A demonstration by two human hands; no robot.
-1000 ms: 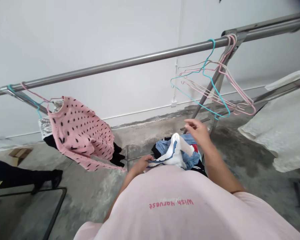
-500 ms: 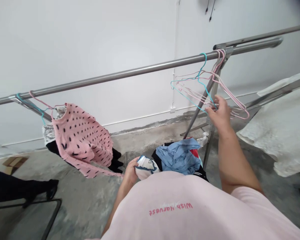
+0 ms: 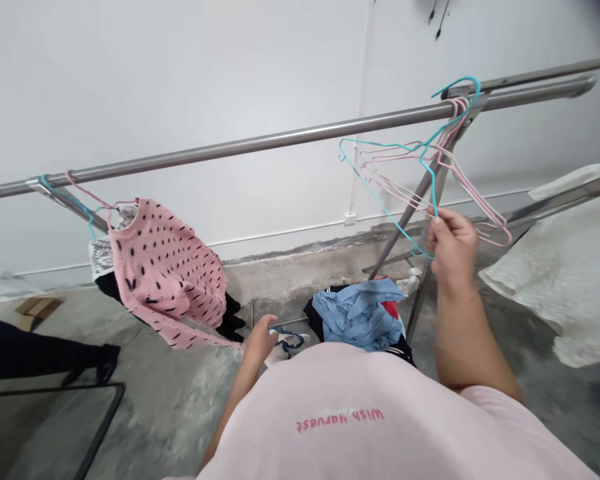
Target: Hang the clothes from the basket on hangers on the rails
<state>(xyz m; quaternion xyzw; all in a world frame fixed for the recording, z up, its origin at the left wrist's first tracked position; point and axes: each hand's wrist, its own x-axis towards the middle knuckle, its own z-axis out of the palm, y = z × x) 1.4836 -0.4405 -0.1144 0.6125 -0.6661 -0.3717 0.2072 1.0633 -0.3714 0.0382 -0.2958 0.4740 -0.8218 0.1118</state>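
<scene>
Pinched in my right hand (image 3: pixel 455 243) is the lower corner of a teal wire hanger (image 3: pixel 387 212); its hook is off the metal rail (image 3: pixel 280 139), raised toward the viewer. Behind it, several pink hangers (image 3: pixel 463 173) hang at the rail's right end. Low in front of my body, my left hand (image 3: pixel 261 340) is closed on a white garment with blue trim (image 3: pixel 289 340), mostly hidden by my shirt. On the rail's left hangs a pink sweater with black flecks (image 3: pixel 167 267), beside a white lace and black garment (image 3: pixel 103 259).
A pile of clothes with a blue garment (image 3: pixel 357 313) on top sits below the rail. White fabric (image 3: pixel 560 293) hangs at the right. Another person's dark-trousered leg (image 3: pixel 35 353) is at the left, near a black metal frame (image 3: pixel 110 420) and a cardboard box (image 3: pixel 39 310).
My right hand has lifted the teal hanger's hook off the rail and pulled it toward me. My left hand has shifted slightly, and the white garment sits lower.
</scene>
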